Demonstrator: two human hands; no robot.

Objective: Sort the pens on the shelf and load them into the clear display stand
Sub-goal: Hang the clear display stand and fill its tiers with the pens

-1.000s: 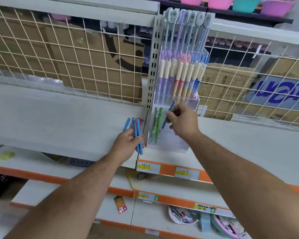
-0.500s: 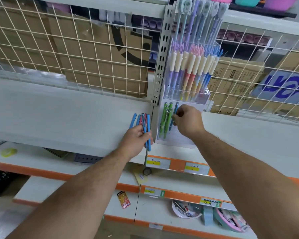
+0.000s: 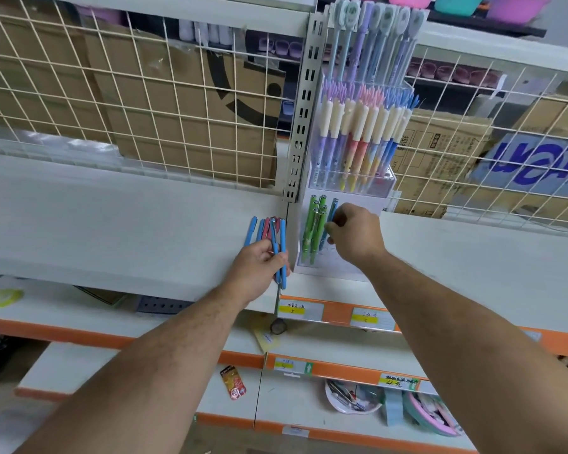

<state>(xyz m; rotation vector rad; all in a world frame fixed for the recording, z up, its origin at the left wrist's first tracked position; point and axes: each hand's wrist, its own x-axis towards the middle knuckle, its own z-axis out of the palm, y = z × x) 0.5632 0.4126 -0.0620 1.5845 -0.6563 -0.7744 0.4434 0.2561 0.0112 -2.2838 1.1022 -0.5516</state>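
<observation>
A person's left hand (image 3: 259, 268) grips a fanned bundle of blue and pink pens (image 3: 277, 239) at the front of a white shelf (image 3: 112, 224). The fingers are curled round the barrels, just left of the clear display stand (image 3: 330, 265). The right hand (image 3: 354, 235), its back toward the camera, pinches a single blue pen (image 3: 333, 209) between thumb and fingertips. It holds the pen nearly upright in the stand's lower tier, immediately right of a cluster of green pens (image 3: 312, 231) standing there. Whether the pen's tip rests on the tier's floor is hard to tell from this angle.

The stand sits on the shelf beside a slotted metal upright (image 3: 304, 126). Its upper tier is packed with pastel pens (image 3: 358, 139) with cream grips, and taller pens (image 3: 374, 44) with rounded tops rise behind them. A cream wire grid (image 3: 145, 103) backs the shelf, with cardboard boxes (image 3: 184, 132) behind it. Below, orange-edged lower shelves (image 3: 338, 368) carry yellow price labels (image 3: 300, 311).
</observation>
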